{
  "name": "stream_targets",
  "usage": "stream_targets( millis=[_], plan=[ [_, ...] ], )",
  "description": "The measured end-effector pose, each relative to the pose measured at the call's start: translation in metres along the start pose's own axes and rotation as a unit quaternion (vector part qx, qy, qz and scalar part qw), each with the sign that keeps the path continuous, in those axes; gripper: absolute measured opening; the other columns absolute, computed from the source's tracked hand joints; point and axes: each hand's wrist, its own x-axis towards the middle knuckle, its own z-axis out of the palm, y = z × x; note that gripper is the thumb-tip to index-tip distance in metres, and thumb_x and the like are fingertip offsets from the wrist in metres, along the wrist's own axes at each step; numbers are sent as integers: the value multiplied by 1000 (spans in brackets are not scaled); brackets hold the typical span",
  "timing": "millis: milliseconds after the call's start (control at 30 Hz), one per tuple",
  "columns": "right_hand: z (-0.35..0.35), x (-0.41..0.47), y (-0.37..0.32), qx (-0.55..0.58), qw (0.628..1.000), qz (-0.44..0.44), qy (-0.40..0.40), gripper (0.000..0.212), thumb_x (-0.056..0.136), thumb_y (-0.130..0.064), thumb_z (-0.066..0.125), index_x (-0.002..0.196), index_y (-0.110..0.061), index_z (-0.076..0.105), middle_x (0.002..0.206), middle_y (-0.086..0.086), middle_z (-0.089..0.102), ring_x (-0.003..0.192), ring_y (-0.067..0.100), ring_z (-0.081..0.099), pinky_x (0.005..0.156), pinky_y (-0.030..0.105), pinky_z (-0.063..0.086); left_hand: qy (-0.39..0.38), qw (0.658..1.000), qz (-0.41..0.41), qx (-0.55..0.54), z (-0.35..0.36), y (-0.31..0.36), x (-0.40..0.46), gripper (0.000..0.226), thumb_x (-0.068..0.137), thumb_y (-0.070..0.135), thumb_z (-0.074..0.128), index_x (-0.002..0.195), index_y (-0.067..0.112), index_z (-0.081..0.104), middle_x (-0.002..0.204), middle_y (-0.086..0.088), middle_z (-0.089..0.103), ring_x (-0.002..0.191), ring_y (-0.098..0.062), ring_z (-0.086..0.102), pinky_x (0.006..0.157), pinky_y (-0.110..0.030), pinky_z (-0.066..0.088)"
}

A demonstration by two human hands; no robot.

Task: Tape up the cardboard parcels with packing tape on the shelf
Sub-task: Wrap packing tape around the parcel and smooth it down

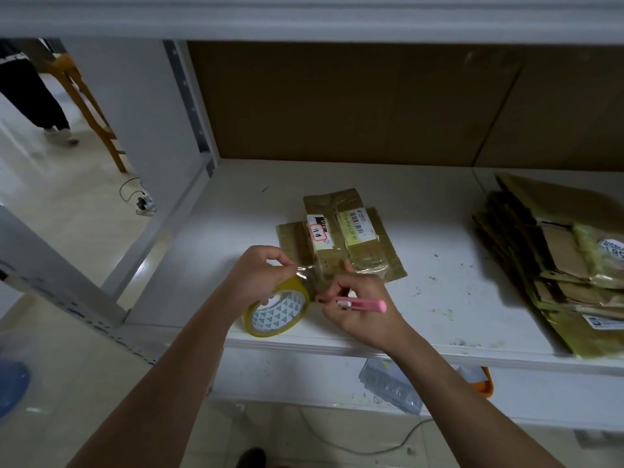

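One small parcel (pixel 341 238) partly taped; left hand (pixel 260 275) gripping tape roll (pixel 277 310), right hand (pixel 358 309) clutching pink cutter (pixel 351 304), severing strip; side stack (pixel 567 261) still waiting.

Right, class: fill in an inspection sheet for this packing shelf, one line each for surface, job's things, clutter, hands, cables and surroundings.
Surface: white shelf, scuffed with dark marks.
Job's things: small parcel on flat cardboard; tape roll; pink cutter.
Clutter: pile of flattened boxes at right.
Hands: left hand holds the tape roll, with tape stretched to the parcel; right hand grips the cutter.
Cables: power strip on the floor; another cable below the shelf.
Surroundings: wooden chair, another person's legs.
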Motion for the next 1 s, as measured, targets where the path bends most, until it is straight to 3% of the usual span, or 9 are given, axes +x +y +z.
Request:
stream_targets(
  millis=[133,233,333,533,600,700,800,900,1000],
  plan=[
    [-4,3,1,31,999,31,1,11,72,-11,63,63,-6,59,57,-13,57,54,5,54,78,3,38,-30,999,1,25,-8,1,0,9,88,25,68,85,18,72,77,-2,64,47,-15,47,37,-20,37],
    [-7,4,1,35,998,43,-4,16,76,-8,68,64,-7,58,62,-4,61,59,8,60,70,8,41,-40,998,6,51,-23,-5,1,11,89,25,66,84,19,74,80,-8,67,56,-20,50,38,-20,37],
    [-14,7,-4,112,990,90,1,20,81,-2,70,67,-10,58,76,13,67,81,20,72,63,27,53,-31,998,14,50,-28,-8,-1,14,91,22,64,82,20,75,85,-7,69,58,-19,53,39,-20,39],
    [-30,4,-29,169,978,31,119,9,80,-16,66,88,-13,64,77,1,66,65,19,58,54,26,47,-22,997,29,67,-20,-2,-3,12,89,20,64,84,14,74,83,-5,68,50,-16,51,37,-19,37],
    [-42,-1,-25,107,980,-9,168,17,85,-2,63,99,-12,64,81,-3,65,68,10,59,55,24,48,-16,997,29,76,-21,-4,-3,13,91,18,63,83,15,73,81,-5,67,50,-16,50,37,-20,37],
    [-69,-14,10,-131,968,-32,211,23,85,2,64,104,-12,68,93,-2,65,83,11,62,69,25,52,-6,996,25,89,-19,-3,-3,16,93,19,61,81,17,73,77,-4,66,48,-16,50,38,-20,37],
    [-94,-30,51,-329,929,101,137,46,77,10,63,119,-9,63,100,11,61,87,26,60,65,35,51,1,995,23,100,-15,1,-1,16,92,22,62,81,17,72,80,-5,66,54,-20,54,39,-21,37],
    [-104,-40,72,-374,902,199,84,46,80,5,60,124,-7,60,96,13,59,83,29,57,62,33,46,-6,994,27,109,-8,4,0,14,91,23,64,81,18,72,81,-6,66,56,-22,54,39,-22,36],
    [-106,-42,65,-379,890,246,57,59,81,-10,67,138,-14,53,109,11,55,92,26,54,77,37,53,-11,994,35,102,-5,3,-2,13,90,23,65,79,19,71,78,-5,67,56,-20,58,39,-22,40]
  ],
)
